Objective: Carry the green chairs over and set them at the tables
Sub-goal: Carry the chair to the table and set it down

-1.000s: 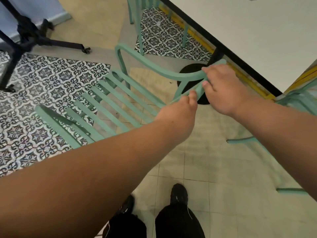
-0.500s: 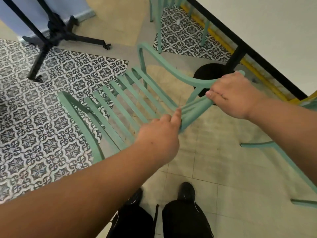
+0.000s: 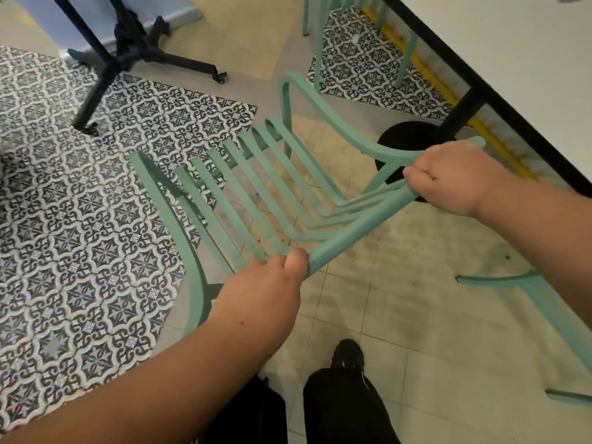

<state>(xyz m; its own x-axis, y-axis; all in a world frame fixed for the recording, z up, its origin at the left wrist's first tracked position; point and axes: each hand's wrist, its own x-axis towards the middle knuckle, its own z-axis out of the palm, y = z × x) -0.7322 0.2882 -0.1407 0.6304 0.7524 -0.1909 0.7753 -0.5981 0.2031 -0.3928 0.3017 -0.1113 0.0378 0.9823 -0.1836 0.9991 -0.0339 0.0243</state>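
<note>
A green slatted chair stands in front of me, seen from above, its top back rail nearest me. My left hand grips the left end of that rail and my right hand grips the right end by the armrest. The white table with a black edge runs along the upper right; its black post and round base stand just beyond the chair's right arm.
A second green chair shows partly at the right edge, and the legs of another green chair stand at the top by the table. A black wheeled stand occupies the upper left on patterned tiles. My feet are at the bottom.
The chair and both hands have come closer to me and lower in view. My hands have spread apart along the back rail, and the seat now faces the patterned tiles.
</note>
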